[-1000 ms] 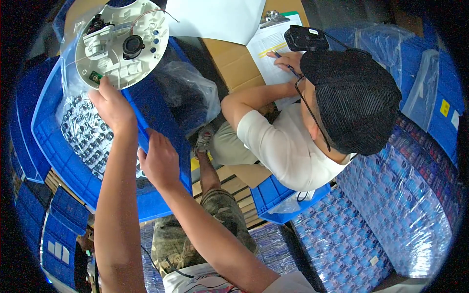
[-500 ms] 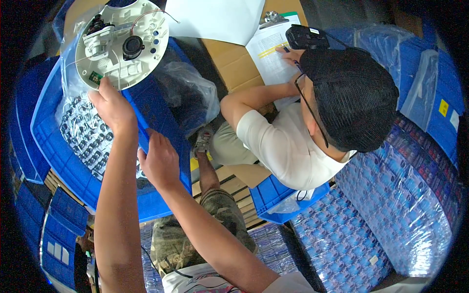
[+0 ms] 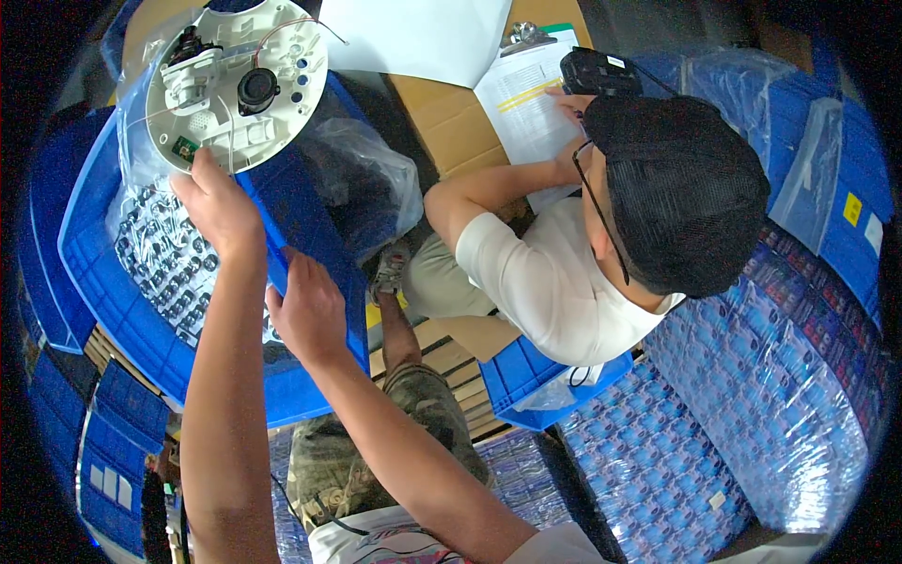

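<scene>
My left hand (image 3: 218,207) pinches the lower edge of a round white plastic housing (image 3: 287,122), held tilted above a blue crate (image 3: 99,249). Inside the housing sit a black round speaker (image 3: 256,91), a small green circuit board (image 3: 184,148) beside my fingers, and thin wires, one hanging past the rim. My right hand (image 3: 310,305) is closed over the top edge of the crate's right wall; its fingertips are partly hidden. Rows of small black and white parts (image 3: 174,268) lie in clear plastic in the crate, partly covered by my left forearm.
At the right a co-worker in a black cap (image 3: 686,202) leans over a clipboard with a paper sheet (image 3: 521,103) on a cardboard box (image 3: 437,122). A small blue bin (image 3: 521,381) stands by wooden slats. Plastic-wrapped stacks (image 3: 648,470) and more blue crates (image 3: 850,226) surround us.
The co-worker's head has dipped slightly, and their hand has shifted a little on the paper. The housing has moved barely rightward; my hands keep their holds.
</scene>
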The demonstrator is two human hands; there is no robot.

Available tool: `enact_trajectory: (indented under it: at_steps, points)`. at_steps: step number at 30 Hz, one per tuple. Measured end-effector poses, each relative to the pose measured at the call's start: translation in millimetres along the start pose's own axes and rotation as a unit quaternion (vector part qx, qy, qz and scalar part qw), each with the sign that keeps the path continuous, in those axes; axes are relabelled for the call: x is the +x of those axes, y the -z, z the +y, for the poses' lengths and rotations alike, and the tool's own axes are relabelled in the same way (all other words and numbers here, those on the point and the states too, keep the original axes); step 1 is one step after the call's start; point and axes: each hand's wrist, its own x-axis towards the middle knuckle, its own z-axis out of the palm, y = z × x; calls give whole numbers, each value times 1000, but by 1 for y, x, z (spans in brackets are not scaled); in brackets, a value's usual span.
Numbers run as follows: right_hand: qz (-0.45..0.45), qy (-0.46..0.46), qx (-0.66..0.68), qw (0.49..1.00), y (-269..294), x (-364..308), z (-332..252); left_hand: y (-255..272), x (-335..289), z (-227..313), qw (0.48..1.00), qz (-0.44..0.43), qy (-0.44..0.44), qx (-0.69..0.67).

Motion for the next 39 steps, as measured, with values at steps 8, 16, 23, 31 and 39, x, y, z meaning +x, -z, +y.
enact_trajectory:
  at_steps: [8,16,23,31,39]
  points:
    - [-7,-5,-1,1000,-1,-1,4,-1,-1,-2,1000,-2,12,28]
    - [-12,-10,-3,1000,-1,-1,3,0,1,-4,1000,-5,8,25]
    - [-9,-3,2,1000,1,0,3,0,1,-11,998,-9,-14,60]
    - [-19,-5,12,1000,3,0,2,1,2,-8,997,-5,-22,75]
    - [-19,-9,14,1000,3,1,1,-1,2,-4,1000,1,-12,24]
